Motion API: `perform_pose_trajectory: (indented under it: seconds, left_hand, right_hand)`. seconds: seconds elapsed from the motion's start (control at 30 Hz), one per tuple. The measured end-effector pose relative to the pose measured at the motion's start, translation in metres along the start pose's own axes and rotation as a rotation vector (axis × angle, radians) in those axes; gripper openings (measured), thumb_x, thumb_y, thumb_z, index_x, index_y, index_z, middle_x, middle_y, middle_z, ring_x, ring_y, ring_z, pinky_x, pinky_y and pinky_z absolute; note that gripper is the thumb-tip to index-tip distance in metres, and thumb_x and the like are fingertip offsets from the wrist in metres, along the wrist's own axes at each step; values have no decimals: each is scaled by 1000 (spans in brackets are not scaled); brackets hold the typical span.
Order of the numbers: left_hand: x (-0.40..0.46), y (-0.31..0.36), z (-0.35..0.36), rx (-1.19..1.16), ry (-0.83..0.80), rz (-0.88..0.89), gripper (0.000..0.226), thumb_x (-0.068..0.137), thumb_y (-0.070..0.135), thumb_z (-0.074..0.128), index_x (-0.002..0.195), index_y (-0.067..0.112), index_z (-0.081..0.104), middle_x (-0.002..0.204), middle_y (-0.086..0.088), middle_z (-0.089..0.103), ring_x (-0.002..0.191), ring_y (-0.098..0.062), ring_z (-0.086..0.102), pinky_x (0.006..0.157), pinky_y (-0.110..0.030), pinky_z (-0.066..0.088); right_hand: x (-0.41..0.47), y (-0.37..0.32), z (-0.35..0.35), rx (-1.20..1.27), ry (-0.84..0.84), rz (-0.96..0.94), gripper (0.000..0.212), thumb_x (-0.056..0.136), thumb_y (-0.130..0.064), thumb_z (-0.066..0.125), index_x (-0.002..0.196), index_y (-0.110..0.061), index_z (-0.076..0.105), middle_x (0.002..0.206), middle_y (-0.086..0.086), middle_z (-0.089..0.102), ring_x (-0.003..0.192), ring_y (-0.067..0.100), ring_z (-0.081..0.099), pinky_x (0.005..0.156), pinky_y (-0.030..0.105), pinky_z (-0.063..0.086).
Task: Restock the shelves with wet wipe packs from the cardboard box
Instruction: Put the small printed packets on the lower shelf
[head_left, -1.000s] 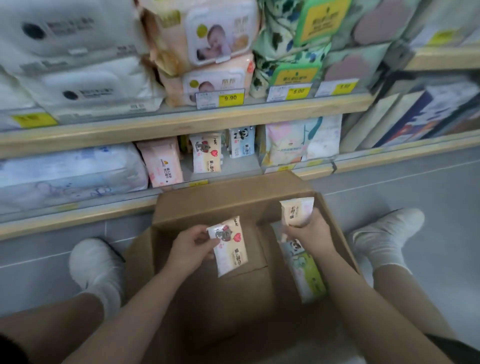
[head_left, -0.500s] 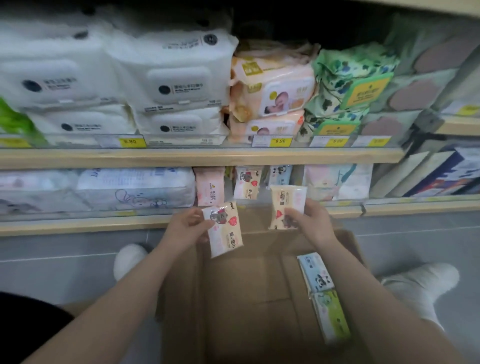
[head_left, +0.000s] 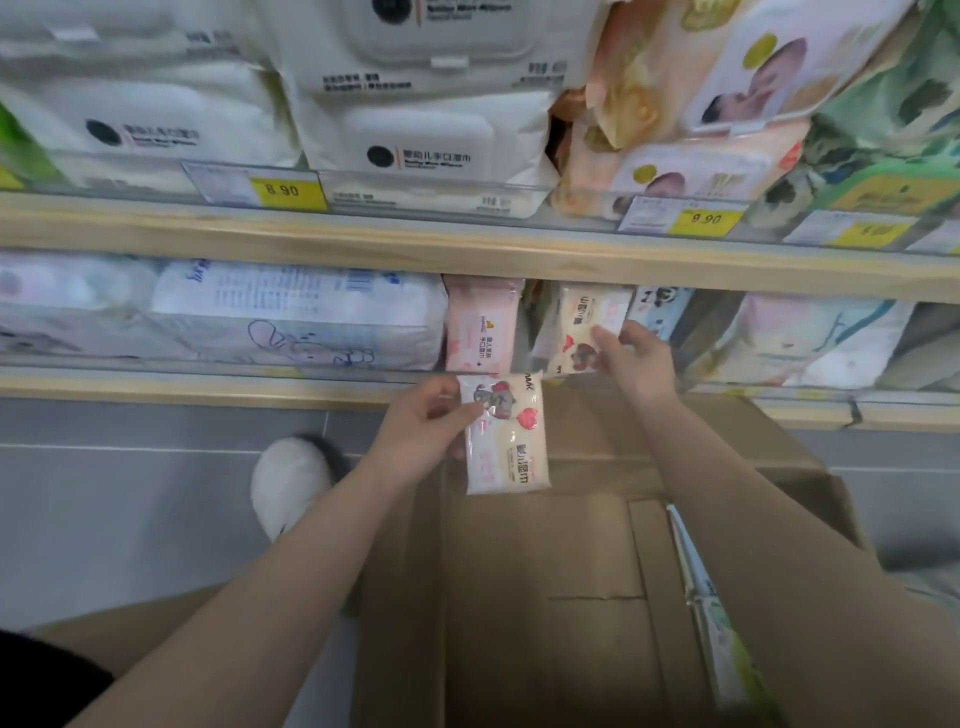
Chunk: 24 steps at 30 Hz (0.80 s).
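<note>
A: Looking left to right w/ you. Left hand (head_left: 426, 431) pinches an elephant-print wipe pack (head_left: 506, 434) by its top-left corner only, thumb on the front; pack hangs over the cardboard box (head_left: 545, 597), just below the lower shelf (head_left: 208, 387) edge. Risk there?

B: Corner pinch on slick film. Prob. fine hanging, but if that grip loosens the pack drops, likely back into the box, poss. onto the floor (head_left: 130, 493). Also it hangs skewed, so it could catch the shelf lip going in.

A: Next right, the pink wipe pack (head_left: 480, 332) stands upright on the shelf, just beside the slot being filled.

B: That's the one to watch. A nudge from either pack could tip it fwd off the edge.

A: Right hand (head_left: 636, 364) has fingers curled on a second elephant pack (head_left: 579, 332), upside down, at the shelf mouth btwn the pink pack and the panda-print pack (head_left: 657, 312).

B: Narrow gap. Shoved in crooked it may wedge or push the neighbours askew. Print is inverted too, so it'd face wrong unless turned. Can't tell if it rests on the shelf yet.

A: Far right, a few flat packs (head_left: 727, 654) lean on the box wall under the right arm.

B: So the job's not done; forearm could drag those.
</note>
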<state>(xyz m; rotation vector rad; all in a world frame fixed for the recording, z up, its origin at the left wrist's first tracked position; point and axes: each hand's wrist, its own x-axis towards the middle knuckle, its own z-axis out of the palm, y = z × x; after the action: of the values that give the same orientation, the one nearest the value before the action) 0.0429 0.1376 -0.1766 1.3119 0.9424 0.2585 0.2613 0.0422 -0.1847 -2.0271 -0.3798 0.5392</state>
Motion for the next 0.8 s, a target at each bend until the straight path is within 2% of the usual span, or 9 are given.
perform_pose_trajectory:
  seconds: [0.07,0.13,0.2,0.3,0.37,0.47,0.57,0.67,0.8]
  left_hand:
    - [4,-1,-1,-17,-6,-20,11,87,12,63,98,13,63,97,-8,71,74,-15,69,55,-23,53]
    - [6,-2,-2,-29,-10,-35,11,87,13,63,98,13,63,96,-8,71,70,-12,68,51,-19,49]
    - [6,-1,-2,-18,-14,-36,10,87,14,63,98,14,63,95,-6,71,67,-9,68,50,-17,48]
    - [5,-1,-2,-12,-7,-35,9,87,13,63,96,16,63,95,-6,71,64,-6,67,51,-17,49]
    - [2,1,-1,-25,-4,-30,10,88,11,63,97,14,63,97,-8,71,65,-7,67,51,-18,50]
    - [-4,10,6,-18,-18,-30,13,88,11,62,101,9,63,97,-5,71,68,-8,68,53,-17,51]
    - [-12,23,16,-21,-26,-1,12,89,11,62,100,6,61,96,-2,70,72,-9,67,52,-18,52]
    - [-17,35,30,-8,-9,53,12,88,8,62,99,3,59,90,0,68,77,-12,67,52,-22,56]
    - [-25,44,49,4,-38,59,4,89,13,62,90,12,59,94,-1,70,83,-16,69,53,-22,55]
  right_hand:
    - [8,3,5,27,23,43,16,95,-19,54,97,-4,59,88,10,62,65,9,57,43,-2,33]
    - [12,8,10,24,12,76,19,94,-14,54,107,-1,61,96,12,66,69,8,59,51,-1,41]
    - [13,11,10,55,10,98,26,92,-11,58,117,-2,58,106,15,67,79,14,63,64,6,51]
    - [9,12,6,50,-25,99,42,88,-13,66,126,-4,53,114,10,63,95,19,63,76,14,54]
    - [4,11,0,50,-35,103,50,86,-16,69,131,-5,51,121,8,59,100,20,62,89,27,52]
    - [-19,-2,-14,28,-86,74,44,89,-19,64,130,-8,51,113,6,59,79,3,59,75,17,47]
    - [-46,-17,-33,10,-333,48,35,89,-27,64,120,-13,60,104,3,67,66,3,57,57,7,46]
    - [-66,-21,-45,-47,-562,86,30,85,-31,68,112,-19,65,94,0,72,64,6,57,57,9,47]
    - [-79,-15,-57,3,-571,26,11,85,-12,68,94,-18,70,77,1,71,56,5,56,57,15,48]
